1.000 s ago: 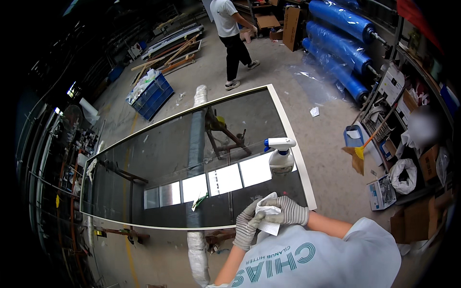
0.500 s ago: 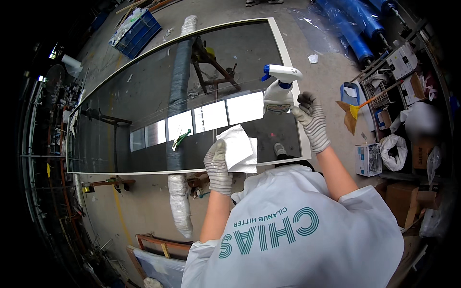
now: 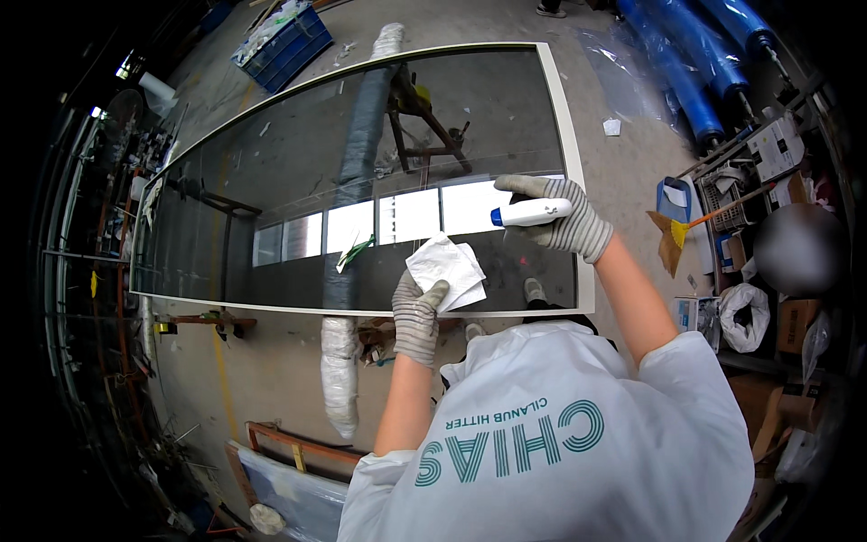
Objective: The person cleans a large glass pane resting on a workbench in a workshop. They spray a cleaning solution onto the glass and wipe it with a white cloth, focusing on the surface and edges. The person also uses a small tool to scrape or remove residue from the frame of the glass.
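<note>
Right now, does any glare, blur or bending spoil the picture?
In the head view, bright rectangular glare crosses the glass panel; the head view also bows the lower edge of the pale frame; at the head view's right, a round grey patch is too blurred to identify, and the corners fall black.

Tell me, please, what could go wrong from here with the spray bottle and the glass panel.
The spray bottle might slip from the gloved right hand and knock the glass panel below it. If the white sheets in the left hand wipe across the small green item on the glass, they might drag it and leave marks.
</note>
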Demonstrator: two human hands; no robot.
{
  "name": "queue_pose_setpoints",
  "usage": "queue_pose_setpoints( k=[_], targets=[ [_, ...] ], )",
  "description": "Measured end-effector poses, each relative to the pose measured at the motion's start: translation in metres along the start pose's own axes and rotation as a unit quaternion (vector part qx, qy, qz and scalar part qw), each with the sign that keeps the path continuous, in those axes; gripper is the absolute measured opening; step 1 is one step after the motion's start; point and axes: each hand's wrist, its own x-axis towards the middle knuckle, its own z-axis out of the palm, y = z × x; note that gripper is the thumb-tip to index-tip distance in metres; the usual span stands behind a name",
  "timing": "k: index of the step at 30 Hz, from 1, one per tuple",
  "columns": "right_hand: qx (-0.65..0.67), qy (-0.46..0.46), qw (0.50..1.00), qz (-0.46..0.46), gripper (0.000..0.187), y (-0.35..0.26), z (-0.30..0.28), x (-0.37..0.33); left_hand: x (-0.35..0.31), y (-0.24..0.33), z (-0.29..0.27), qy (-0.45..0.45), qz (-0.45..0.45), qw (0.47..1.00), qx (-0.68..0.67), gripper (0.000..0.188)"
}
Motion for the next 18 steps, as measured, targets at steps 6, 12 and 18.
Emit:
queue_pose_setpoints(
  k=[6, 12, 18],
  targets=[
    [-0.155, 0.047, 0.986, 0.031, 0.042, -0.047, 0.034, -0.019, 0.001, 0.019, 0.027, 0.019, 0.130, 0.989, 0.066, 0.053],
    [-0.112, 0.014, 0.994, 0.013, 0.056, -0.052, 0.051, -0.036, -0.029, 0.050, 0.059, -0.100, 0.105, 0.989, 0.030, 0.052],
    [-0.080, -0.067, 0.993, 0.061, 0.052, -0.052, 0.046, -0.043, -0.017, 0.043, 0.057, -0.030, 0.114, 0.991, 0.065, 0.034]
  ],
)
